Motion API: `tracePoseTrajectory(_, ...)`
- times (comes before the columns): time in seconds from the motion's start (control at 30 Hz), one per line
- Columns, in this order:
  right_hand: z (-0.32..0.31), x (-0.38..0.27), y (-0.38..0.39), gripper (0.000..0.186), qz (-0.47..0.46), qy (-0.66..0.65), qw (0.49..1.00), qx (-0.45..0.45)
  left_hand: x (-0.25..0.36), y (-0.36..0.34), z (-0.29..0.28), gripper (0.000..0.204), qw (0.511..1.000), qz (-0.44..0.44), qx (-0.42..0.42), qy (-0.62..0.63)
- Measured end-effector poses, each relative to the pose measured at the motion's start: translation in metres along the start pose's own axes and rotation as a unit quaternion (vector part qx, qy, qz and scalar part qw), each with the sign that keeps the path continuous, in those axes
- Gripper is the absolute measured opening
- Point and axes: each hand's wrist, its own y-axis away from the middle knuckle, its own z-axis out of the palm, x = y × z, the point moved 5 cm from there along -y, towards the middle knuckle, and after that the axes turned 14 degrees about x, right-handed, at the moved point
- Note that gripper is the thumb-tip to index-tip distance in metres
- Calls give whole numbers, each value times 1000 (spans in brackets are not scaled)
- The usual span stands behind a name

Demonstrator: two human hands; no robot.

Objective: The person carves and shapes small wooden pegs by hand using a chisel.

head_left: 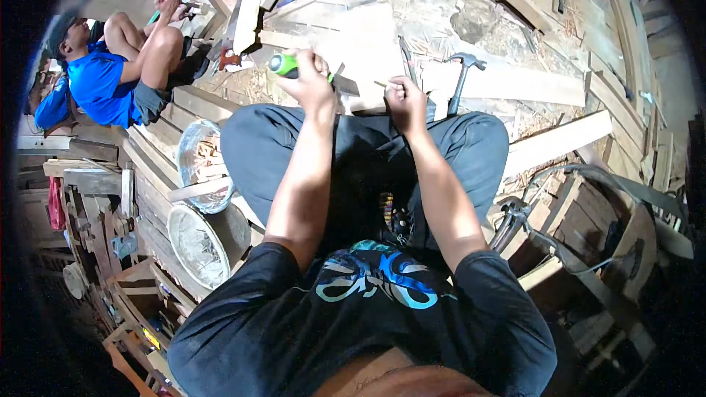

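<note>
The left hand (312, 87) is wrapped around a hand tool with a rounded bright-green and black handle (284, 65), its fingers folded over the grip and the green butt end sticking out toward the left; the tool sits above the person's left knee, at the near edge of a pale, flat wooden board (368, 38). A flat grey metal piece (346, 87) shows just right of that hand, though whether it is the tool's own blade I cannot tell. The right hand (407, 103) is curled with its fingers bent inward, and it appears to pinch a small, thin brown stick (381, 84) whose tip points left toward the tool. A claw hammer with a blue-grey shaft (458, 90) lies just right of this hand, by the right knee. The green-and-black handle looks stiff, sturdy and light enough for one hand; its swelling shape should suit a full palm grip, thumb along the side, clear of any metal end. The brown stick looks very light, hard to the touch yet probably easy to snap, so it is best held close to its tip between thumb and forefinger.
</note>
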Motion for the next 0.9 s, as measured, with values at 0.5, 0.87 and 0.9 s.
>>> tracePoseTrajectory(0.5, -5, -64, 7, 14, -127, 18, 990, -65, 70, -28, 52, 15, 927, -17, -295, -232)
tracePoseTrajectory(0.87, -17, -75, 27, 9, -136, 133, 981, -42, 46, -28, 11, 28, 986, -119, -111, -44)
tracePoseTrajectory(0.9, -15, -71, 22, 10, -154, 154, 975, -34, 45, -34, 9, 26, 990, -101, -81, -48)
